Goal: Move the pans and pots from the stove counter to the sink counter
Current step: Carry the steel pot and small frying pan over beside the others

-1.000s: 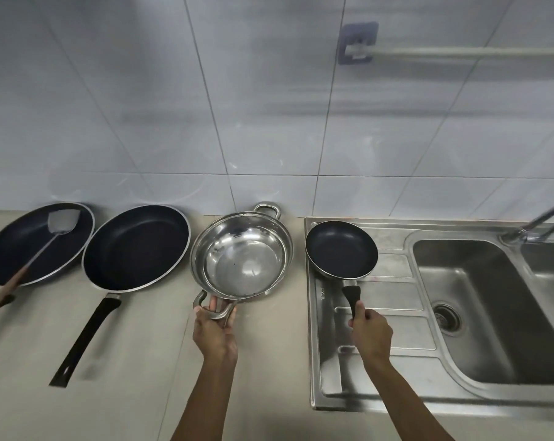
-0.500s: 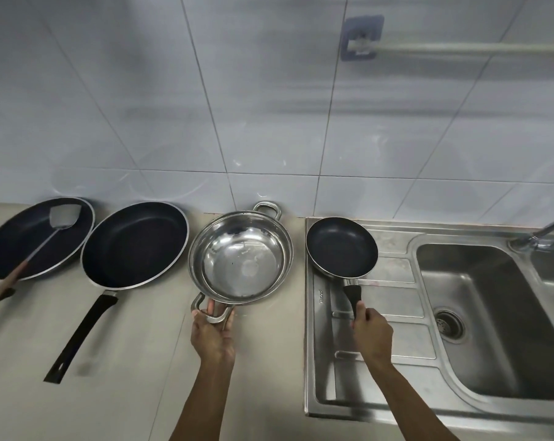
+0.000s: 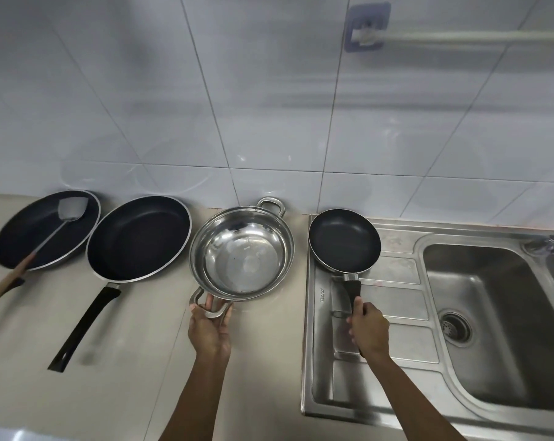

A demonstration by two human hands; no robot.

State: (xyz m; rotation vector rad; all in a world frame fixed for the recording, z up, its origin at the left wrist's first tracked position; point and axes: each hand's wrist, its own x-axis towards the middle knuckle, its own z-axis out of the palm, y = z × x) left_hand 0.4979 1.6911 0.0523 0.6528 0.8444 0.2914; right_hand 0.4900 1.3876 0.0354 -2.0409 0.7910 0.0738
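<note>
Small black pan [image 3: 344,238]: sits on the ribbed steel drainboard [image 3: 393,316] of the sink unit, at 3 o'clock of the steel pot. Its black handle [image 3: 353,289] points toward 6 o'clock. My right hand [image 3: 368,327] is my grip on that handle, fingers clenched round its near end.

Steel pot [image 3: 242,253]: two-handled, empty, shiny inside. Rests on the beige desk [image 3: 119,377], just beside the drainboard's left edge. Far loop handle [image 3: 270,203] at 12 o'clock, close to the wall tiles [image 3: 269,106]. Near loop handle [image 3: 210,302] at about 7 o'clock; my left hand [image 3: 210,329] grasps it, fingers [image 3: 209,302] threaded through the loop, thumb at the outer side.

Large black pan [image 3: 138,237]: at 9 o'clock of the pot, rims almost touching; whether they meet, I cannot tell. Its long black handle runs to 7 o'clock across the desk.

Second large dark pan [image 3: 45,229]: farther toward 9 o'clock, near the frame edge, its rim just beside the first large pan. A metal spatula [image 3: 64,214] lies in it, blade at the far side, wooden handle out over the rim toward 8 o'clock.

Sink basin [image 3: 498,329]: at 3 o'clock of the drainboard, drain visible. Tap blurred at the right edge. Rail with blue bracket [image 3: 366,27] high on the wall.
</note>
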